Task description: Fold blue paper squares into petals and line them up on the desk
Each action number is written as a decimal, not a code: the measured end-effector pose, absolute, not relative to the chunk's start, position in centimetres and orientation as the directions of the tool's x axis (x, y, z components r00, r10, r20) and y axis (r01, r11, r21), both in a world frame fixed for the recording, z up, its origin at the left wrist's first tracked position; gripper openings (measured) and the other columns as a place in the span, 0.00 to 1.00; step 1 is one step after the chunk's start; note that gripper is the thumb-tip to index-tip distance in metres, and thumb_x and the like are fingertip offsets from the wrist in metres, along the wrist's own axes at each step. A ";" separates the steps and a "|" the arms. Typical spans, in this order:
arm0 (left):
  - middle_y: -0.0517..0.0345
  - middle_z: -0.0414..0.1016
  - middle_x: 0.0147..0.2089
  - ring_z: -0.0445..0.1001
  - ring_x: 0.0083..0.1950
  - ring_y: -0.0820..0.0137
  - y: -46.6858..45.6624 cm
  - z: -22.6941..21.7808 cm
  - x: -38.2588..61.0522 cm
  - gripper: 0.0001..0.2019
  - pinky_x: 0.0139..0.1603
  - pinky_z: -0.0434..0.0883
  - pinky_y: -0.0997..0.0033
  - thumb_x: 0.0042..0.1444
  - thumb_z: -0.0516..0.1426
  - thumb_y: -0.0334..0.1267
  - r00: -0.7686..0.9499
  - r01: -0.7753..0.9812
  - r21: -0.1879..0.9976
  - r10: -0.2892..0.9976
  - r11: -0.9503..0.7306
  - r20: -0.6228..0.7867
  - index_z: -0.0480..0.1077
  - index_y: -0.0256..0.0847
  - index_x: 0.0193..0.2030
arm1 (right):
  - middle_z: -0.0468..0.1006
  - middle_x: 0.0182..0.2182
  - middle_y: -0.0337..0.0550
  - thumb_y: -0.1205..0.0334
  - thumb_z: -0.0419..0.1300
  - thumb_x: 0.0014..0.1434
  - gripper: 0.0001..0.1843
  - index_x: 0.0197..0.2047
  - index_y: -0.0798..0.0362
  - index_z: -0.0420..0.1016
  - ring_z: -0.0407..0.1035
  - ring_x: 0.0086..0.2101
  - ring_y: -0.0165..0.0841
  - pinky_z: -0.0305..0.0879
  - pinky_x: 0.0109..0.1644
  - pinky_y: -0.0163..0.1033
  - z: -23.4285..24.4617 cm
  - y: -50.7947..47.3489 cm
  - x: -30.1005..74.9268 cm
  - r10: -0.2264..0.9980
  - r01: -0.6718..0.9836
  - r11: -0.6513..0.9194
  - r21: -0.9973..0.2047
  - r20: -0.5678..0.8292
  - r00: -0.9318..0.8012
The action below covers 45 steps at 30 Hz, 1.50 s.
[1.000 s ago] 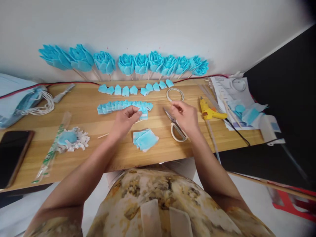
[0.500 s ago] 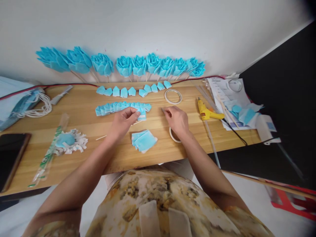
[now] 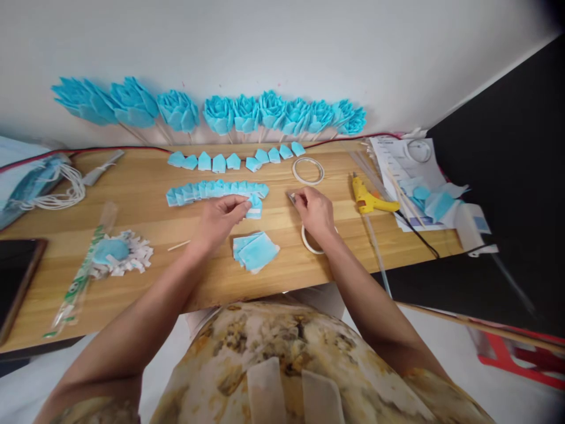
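While our left grip (image 3: 223, 213) pinches shut on the folded blue petal (image 3: 255, 207) so it sits lapped at the right end of the petal row (image 3: 212, 189) on the desk (image 3: 154, 212), our right grip (image 3: 314, 211) curls over the scissors (image 3: 306, 244), hiding the blades. We cannot tell if it clasps them.

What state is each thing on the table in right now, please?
left hand, pinching the folded blue piece
right hand, curled over the scissors, grip unclear
scissors, flat on the table, mostly hidden, blades unclear
glue gun, lying on its side
tape ring, lying flat
blue squares, loosely stacked
phone, screen dark
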<state>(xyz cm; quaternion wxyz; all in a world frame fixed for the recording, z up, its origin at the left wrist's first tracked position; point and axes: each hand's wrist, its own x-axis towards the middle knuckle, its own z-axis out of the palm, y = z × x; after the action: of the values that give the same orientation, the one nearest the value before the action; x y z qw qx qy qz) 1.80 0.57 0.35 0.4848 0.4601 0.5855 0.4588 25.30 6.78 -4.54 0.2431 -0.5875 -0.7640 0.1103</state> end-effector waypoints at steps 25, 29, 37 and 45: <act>0.63 0.67 0.23 0.61 0.26 0.76 0.5 0.2 1.8 0.14 0.29 0.61 0.73 0.47 0.65 0.48 -0.039 0.013 0.992 0.991 0.126 -0.126 0.73 0.39 0.25 | 0.83 0.34 0.44 0.67 0.58 0.66 0.09 0.41 0.46 0.79 0.74 0.37 0.37 0.70 0.43 0.45 -1.3 2.5 20.8 0.518 0.631 0.761 -0.151 0.727 -0.451; 0.64 0.66 0.22 0.61 0.26 0.76 0.4 0.3 1.9 0.14 0.29 0.61 0.73 0.48 0.64 0.48 -0.036 0.011 0.992 0.991 0.128 -0.127 0.72 0.39 0.25 | 0.83 0.34 0.43 0.68 0.58 0.66 0.09 0.40 0.46 0.79 0.74 0.36 0.36 0.70 0.42 0.43 -1.2 2.6 20.6 0.482 0.624 0.773 -0.114 0.746 -0.460; 0.63 0.66 0.22 0.61 0.26 0.75 0.4 0.4 1.8 0.14 0.30 0.61 0.72 0.48 0.65 0.48 -0.033 0.019 0.993 0.992 0.121 -0.120 0.73 0.39 0.24 | 0.83 0.35 0.43 0.69 0.58 0.66 0.10 0.41 0.47 0.79 0.72 0.36 0.36 0.69 0.41 0.43 -1.5 2.7 20.5 0.483 0.597 0.794 -0.119 0.720 -0.499; 0.62 0.67 0.22 0.63 0.26 0.75 0.4 0.2 1.7 0.14 0.31 0.62 0.72 0.49 0.65 0.47 0.004 -0.041 0.991 0.992 0.127 -0.127 0.73 0.39 0.24 | 0.82 0.34 0.43 0.69 0.58 0.67 0.09 0.40 0.48 0.79 0.71 0.37 0.35 0.68 0.41 0.42 -1.3 2.7 20.5 0.452 0.570 0.816 -0.099 0.724 -0.522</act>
<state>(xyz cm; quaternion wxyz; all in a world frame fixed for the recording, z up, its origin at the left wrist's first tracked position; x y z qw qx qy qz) 1.66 0.45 0.25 0.5412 0.4573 0.5200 0.4770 20.50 2.69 -1.33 0.3908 -0.2940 -0.8690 -0.0754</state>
